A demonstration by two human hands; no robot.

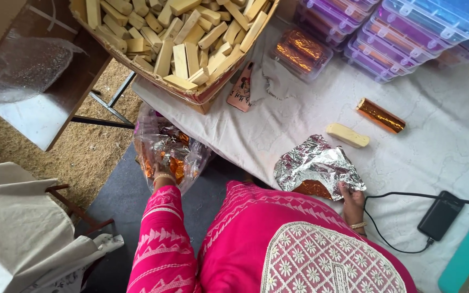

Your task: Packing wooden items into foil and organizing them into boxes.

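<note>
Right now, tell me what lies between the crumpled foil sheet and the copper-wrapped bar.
In the head view, one unwrapped cream bar lies on the white cloth between the crumpled foil sheet and the copper-wrapped bar, touching neither.

Cardboard box (202,96) heaped with pale sticks (180,32), overhanging the counter's (441,146) left edge. Stacked clear tubs (403,32) at the far right corner, orange-filled tub (299,51) beside them. Mid-counter: bare stick (347,135), gold-wrapped stick (380,115) just behind it. Power bank (439,215) with cable (386,239) near the front right edge. Chair with cloth (17,233) on floor, left.
</note>
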